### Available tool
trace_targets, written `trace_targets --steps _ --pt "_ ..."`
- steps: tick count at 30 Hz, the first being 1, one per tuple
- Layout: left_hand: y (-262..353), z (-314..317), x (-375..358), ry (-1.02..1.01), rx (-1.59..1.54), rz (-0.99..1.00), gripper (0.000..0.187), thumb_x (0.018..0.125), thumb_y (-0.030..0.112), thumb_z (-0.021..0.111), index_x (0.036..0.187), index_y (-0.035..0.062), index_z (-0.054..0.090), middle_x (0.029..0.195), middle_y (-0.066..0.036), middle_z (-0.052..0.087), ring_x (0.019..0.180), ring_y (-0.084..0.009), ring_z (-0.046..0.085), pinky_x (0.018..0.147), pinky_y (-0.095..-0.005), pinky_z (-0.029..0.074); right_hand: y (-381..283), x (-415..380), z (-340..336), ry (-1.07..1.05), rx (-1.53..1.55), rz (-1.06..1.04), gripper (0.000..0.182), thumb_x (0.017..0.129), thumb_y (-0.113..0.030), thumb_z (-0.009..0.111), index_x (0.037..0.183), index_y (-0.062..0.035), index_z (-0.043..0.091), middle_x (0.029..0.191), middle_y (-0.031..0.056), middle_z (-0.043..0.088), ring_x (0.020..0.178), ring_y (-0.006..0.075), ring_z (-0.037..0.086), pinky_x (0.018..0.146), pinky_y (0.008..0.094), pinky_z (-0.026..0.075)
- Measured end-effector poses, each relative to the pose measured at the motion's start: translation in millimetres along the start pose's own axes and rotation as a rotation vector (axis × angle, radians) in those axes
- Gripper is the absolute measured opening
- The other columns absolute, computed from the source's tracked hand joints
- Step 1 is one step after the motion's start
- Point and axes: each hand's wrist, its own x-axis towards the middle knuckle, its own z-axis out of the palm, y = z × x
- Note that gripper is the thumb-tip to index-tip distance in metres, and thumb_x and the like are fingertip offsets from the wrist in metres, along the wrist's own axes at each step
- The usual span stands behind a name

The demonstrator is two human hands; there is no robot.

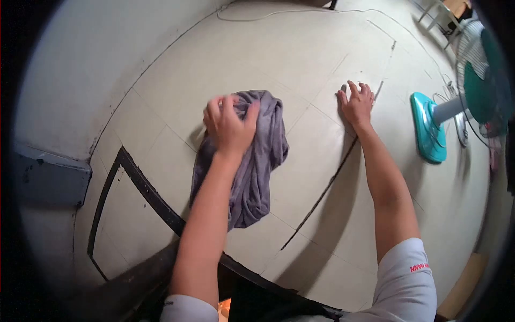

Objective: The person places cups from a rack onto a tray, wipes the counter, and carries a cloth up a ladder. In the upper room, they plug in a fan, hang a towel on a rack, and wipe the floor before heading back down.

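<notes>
A bunched grey-purple cloth [268, 139] is in the middle of the view, its folds running down toward me. My left hand [228, 126] is at the cloth's upper end, with fingers curled and thumb apart and some fabric between them. Its fingertips are slightly blurred. To the right, my right hand [357, 104] is over the pale floor with its fingers spread, holding nothing. Whether its fingertips touch the floor is hard to tell.
A teal fan base [431, 131] with its pole stands on the floor to the right. A cable [279, 15] runs along the far floor. At the left is the wall [107, 48] with a grey box-like ledge [51, 174]. Dark frame bars [147, 193] lie near me.
</notes>
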Motion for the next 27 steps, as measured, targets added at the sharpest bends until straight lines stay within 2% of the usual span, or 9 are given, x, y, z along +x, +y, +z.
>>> trace_targets --steps 1,4,7,11,17,18,21,23,27 --pt "-9.7 13.7 25.8 -0.035 0.019 -0.036 0.052 0.086 0.048 0.071 0.111 0.0038 0.062 0.118 -0.019 0.056 0.115 -0.0378 0.052 0.100 -0.0443 0.041 -10.6 3.6 -15.7 -0.166 0.061 0.092 0.059 0.093 -0.051 0.059 0.138 -0.0129 0.055 0.142 0.0248 0.046 0.142 0.0395 0.031 0.119 0.0586 0.016" --pt "-44.7 66.9 109.3 -0.188 -0.118 -0.397 0.062 0.089 0.045 0.068 0.128 -0.0011 0.053 0.122 -0.023 0.061 0.113 -0.0360 0.059 0.098 -0.0443 0.046 -7.2 8.8 -11.1 -0.289 -0.022 0.173 0.075 0.093 -0.057 0.055 0.152 -0.0134 0.036 0.154 0.0276 0.030 0.148 0.0429 0.020 0.118 0.0649 0.008" --pt "-89.8 116.9 181.8 -0.297 0.077 -0.191 0.064 0.092 0.040 0.065 0.138 0.0006 0.044 0.130 -0.026 0.055 0.120 -0.0388 0.056 0.100 -0.0452 0.046 -13.5 14.9 -16.1 -0.365 -0.025 0.223 0.075 0.094 -0.056 0.054 0.152 -0.0125 0.034 0.158 0.0286 0.023 0.150 0.0430 0.015 0.118 0.0647 0.007" --pt "-56.1 137.5 275.5 -0.614 0.140 -0.419 0.064 0.099 0.035 0.056 0.153 0.0145 0.028 0.139 -0.024 0.049 0.129 -0.0403 0.049 0.104 -0.0472 0.043 -14.8 22.8 -21.4 -0.406 0.032 0.251 0.078 0.092 -0.049 0.060 0.155 -0.0128 0.031 0.159 0.0293 0.021 0.150 0.0444 0.015 0.117 0.0667 0.009" --pt "-52.0 220.1 373.4 -0.625 0.416 -0.318 0.060 0.102 0.044 0.045 0.157 0.0337 0.022 0.160 -0.021 0.018 0.142 -0.0401 0.033 0.112 -0.0506 0.035 -1.7 20.0 -11.2 -0.427 0.085 0.240 0.083 0.089 -0.050 0.063 0.155 -0.0112 0.030 0.159 0.0282 0.022 0.150 0.0445 0.015 0.116 0.0680 0.007" --pt "-57.5 232.0 380.7 -0.566 0.387 -0.319 0.056 0.102 0.048 0.044 0.153 0.0295 0.033 0.161 -0.021 0.014 0.147 -0.0408 0.023 0.118 -0.0549 0.023 0.0 20.4 -10.8 -0.456 0.079 0.244 0.084 0.089 -0.050 0.063 0.155 -0.0112 0.029 0.159 0.0280 0.021 0.150 0.0443 0.015 0.116 0.0679 0.006" --pt "-68.7 251.9 378.0 -0.522 0.505 -0.309 0.057 0.101 0.049 0.046 0.147 0.0166 0.045 0.160 -0.023 0.014 0.149 -0.0413 0.013 0.120 -0.0579 0.012 1.5 21.3 -9.0 -0.470 0.068 0.241 0.086 0.088 -0.051 0.063 0.155 -0.0114 0.029 0.160 0.0274 0.021 0.150 0.0440 0.014 0.116 0.0676 0.005" --pt "-63.5 248.3 347.2 -0.541 0.579 -0.239 0.059 0.101 0.050 0.045 0.142 0.0073 0.046 0.161 -0.026 0.012 0.149 -0.0442 0.007 0.117 -0.0654 0.006 2.0 21.4 -10.2 -0.478 0.061 0.232 0.086 0.087 -0.051 0.063 0.156 -0.0115 0.028 0.160 0.0271 0.020 0.150 0.0440 0.014 0.116 0.0673 0.004" --pt "-42.8 204.9 328.4 -0.383 0.453 -0.303 0.061 0.097 0.051 0.053 0.130 -0.0003 0.051 0.152 -0.027 0.028 0.144 -0.0436 0.022 0.116 -0.0629 0.014 -1.1 23.3 -6.8 -0.495 0.047 0.231 0.087 0.086 -0.052 0.064 0.156 -0.0115 0.029 0.160 0.0267 0.020 0.150 0.0432 0.014 0.116 0.0668 0.003"
